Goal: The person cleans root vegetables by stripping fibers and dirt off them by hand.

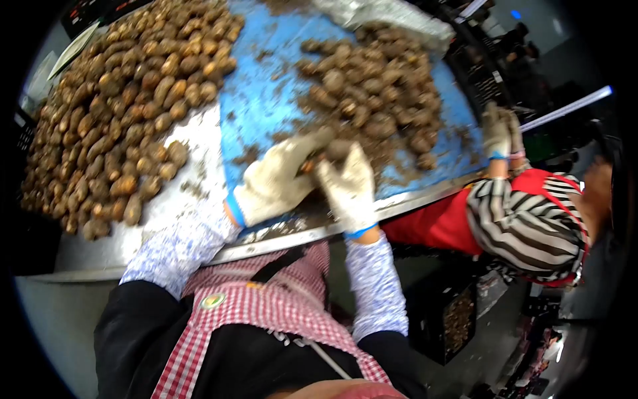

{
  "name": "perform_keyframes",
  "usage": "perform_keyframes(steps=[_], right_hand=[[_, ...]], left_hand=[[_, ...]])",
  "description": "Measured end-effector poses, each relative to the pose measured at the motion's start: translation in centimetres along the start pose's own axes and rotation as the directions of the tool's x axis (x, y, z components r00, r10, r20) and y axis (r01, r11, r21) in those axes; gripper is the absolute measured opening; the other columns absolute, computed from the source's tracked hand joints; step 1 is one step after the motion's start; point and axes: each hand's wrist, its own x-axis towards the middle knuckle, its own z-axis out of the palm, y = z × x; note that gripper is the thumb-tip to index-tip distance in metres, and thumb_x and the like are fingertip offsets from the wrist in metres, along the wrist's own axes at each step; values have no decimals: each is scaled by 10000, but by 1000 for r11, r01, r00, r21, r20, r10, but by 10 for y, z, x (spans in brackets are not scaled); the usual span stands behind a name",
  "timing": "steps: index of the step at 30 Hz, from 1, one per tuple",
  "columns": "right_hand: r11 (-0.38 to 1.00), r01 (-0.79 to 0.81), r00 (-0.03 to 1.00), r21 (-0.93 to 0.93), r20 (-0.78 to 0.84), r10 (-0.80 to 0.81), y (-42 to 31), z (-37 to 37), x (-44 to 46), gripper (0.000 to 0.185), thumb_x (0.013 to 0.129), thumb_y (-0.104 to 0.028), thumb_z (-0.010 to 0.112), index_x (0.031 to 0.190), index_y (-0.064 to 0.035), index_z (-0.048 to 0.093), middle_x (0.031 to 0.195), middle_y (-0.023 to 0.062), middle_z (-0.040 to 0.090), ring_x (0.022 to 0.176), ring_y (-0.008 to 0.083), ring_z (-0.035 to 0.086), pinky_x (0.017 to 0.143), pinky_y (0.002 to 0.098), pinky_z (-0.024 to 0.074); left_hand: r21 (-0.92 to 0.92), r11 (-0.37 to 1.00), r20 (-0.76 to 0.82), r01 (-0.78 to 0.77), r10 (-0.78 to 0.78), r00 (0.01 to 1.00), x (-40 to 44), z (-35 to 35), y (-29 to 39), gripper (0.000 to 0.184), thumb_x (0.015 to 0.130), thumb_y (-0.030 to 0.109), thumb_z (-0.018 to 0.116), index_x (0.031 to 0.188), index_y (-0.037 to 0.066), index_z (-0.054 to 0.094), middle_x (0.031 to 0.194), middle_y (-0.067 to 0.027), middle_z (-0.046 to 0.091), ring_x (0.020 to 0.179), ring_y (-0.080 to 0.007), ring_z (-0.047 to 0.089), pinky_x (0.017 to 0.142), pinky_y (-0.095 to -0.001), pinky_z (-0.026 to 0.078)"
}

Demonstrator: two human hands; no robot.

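Observation:
Both of my hands wear off-white gloves with blue cuffs and meet over the table's near edge. My left hand (pixel 279 178) is closed around something brown and orange, probably a tuber, partly hidden by the fingers. My right hand (pixel 349 189) is closed at a brown tuber (pixel 338 149) between the two hands. Just beyond them, a heap of soil-covered tubers (pixel 380 100) lies on a blue sheet (pixel 266 80). A larger heap of cleaner tubers (pixel 126 106) covers the metal surface on the left.
The metal table rim (pixel 286 242) runs in front of my body. At right stands a co-worker in a red apron (pixel 432 223), gloved hands (pixel 498 133) at the table. A black crate (pixel 458 319) sits on the floor. Clear plastic (pixel 392 20) lies behind the dirty heap.

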Motion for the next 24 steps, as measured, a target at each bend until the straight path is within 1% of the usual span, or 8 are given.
perform_keyframes(steps=[5,12,13,16,18,19,22,24], right_hand=[[994,-54,999,92,2,54,6,3,-6,231,859,-120,675,1031,0,579,943,139,646,883,244,642,782,338,516],[985,-64,996,159,73,53,13,6,-4,223,892,-90,641,1074,27,588,983,130,658,900,197,635,803,332,520],[757,-283,959,589,150,241,11,7,-9,203,895,-71,620,1071,28,598,988,132,658,902,200,632,801,324,513],[967,-145,989,209,69,133,35,6,-7,186,919,-79,593,1069,31,607,996,132,654,906,189,632,790,293,525],[926,-185,977,329,159,139,22,-2,-3,202,914,-84,596,1080,32,597,992,136,658,876,214,644,762,317,533],[945,-209,972,253,162,172,15,-3,-1,199,894,-90,615,1052,25,579,976,133,663,834,234,653,727,339,528],[995,-8,981,-96,193,27,11,-7,6,164,923,-58,585,1063,24,560,939,74,617,827,109,594,737,259,518],[999,-42,980,4,195,40,10,-8,8,135,906,-53,599,1015,12,552,913,84,624,821,127,602,726,272,518]], left_hand=[[7,999,-37,-39,40,999,-2,0,-1,542,784,50,671,1300,-9,517,1211,-223,619,1109,-368,613,930,-406,506],[-184,963,83,200,-187,979,-4,-12,-3,557,788,60,702,1301,-18,499,1265,-202,584,1185,-284,578,991,-371,480],[-184,948,114,259,-241,964,-3,-14,-3,518,808,59,706,1280,-16,508,1297,-177,574,1205,-266,563,1004,-362,472],[-213,955,120,205,-182,976,-3,-11,-19,466,835,59,698,1257,-14,514,1312,-165,567,1207,-255,557,1012,-354,464],[-237,940,130,244,-218,967,0,-11,-22,427,848,73,699,1228,-11,523,1301,-162,573,1196,-243,558,1014,-341,456],[-268,929,135,256,-227,965,2,-10,-20,417,847,71,700,1217,-11,526,1296,-163,575,1193,-241,559,1013,-340,456],[-261,952,98,162,-141,985,-2,-5,-27,391,844,79,703,1195,-2,548,1292,-155,580,1184,-237,566,1001,-340,463],[-255,952,108,170,-146,983,-3,-6,-24,400,838,100,715,1198,9,565,1294,-140,586,1170,-243,580,975,-348,485]])
